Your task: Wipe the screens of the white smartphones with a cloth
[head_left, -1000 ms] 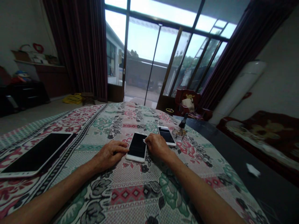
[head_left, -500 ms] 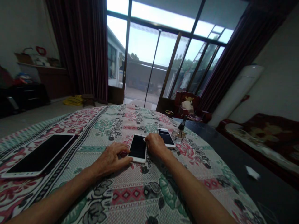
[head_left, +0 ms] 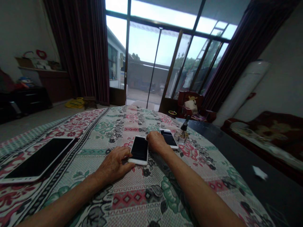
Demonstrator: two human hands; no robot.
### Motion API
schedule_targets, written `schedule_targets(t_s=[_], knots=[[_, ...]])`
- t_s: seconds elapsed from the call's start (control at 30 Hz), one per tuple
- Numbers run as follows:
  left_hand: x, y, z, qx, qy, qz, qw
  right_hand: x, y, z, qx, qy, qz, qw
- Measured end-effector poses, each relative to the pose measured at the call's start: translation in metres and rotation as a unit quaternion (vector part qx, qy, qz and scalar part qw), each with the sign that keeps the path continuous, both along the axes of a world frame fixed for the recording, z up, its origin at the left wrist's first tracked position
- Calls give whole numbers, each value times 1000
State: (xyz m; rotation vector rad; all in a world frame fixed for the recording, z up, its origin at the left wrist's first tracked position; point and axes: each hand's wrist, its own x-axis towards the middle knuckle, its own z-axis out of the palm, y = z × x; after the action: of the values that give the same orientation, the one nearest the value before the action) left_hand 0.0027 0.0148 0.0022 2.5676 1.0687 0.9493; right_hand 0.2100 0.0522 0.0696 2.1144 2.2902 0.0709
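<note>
A white-framed smartphone point(head_left: 139, 149) with a dark screen lies face up on the patterned tablecloth, between my two hands. My left hand point(head_left: 117, 162) holds it at the near left corner, thumb by the bottom edge and curled fingers at the side. Against the upper right edge of the phone rests my right hand point(head_left: 156, 142), its fingers bent inward and pressed together. What those fingertips hold, if anything, is hidden. Just beyond that hand lies a second white phone point(head_left: 169, 138), partly covered by it. A larger white-framed tablet or phone point(head_left: 40, 159) sits at the left.
A small clear glass item with a black upright top point(head_left: 184, 126) stands right of the second phone. Beside the cloth point(head_left: 132, 183), a dark table surface point(head_left: 232, 151) carries a crumpled white scrap point(head_left: 259, 172). Wooden seats point(head_left: 272, 135) and glass doors point(head_left: 151, 69) lie beyond.
My right hand has shifted slightly up along the phone's edge, and the small white bit seen at its fingertips is now out of sight. My left thumb and fingers have spread a little.
</note>
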Motion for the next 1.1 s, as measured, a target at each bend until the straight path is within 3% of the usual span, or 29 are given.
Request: schedule_targets(t_s=[0.2,0.53,0.9,1.1], knots=[[0,-1,0,7,-33,-1,999,-1,8,-1,8,-4,-9,1000],[-11,11,3,-51,-68,-56,995,-2,-21,-1,4,-21,29,999],[-17,18,-3,-51,-69,-54,995,1,9,2,1,-4,-1,1000],[-15,17,-3,-39,-77,-54,995,1,2,0,4,-13,11,1000]])
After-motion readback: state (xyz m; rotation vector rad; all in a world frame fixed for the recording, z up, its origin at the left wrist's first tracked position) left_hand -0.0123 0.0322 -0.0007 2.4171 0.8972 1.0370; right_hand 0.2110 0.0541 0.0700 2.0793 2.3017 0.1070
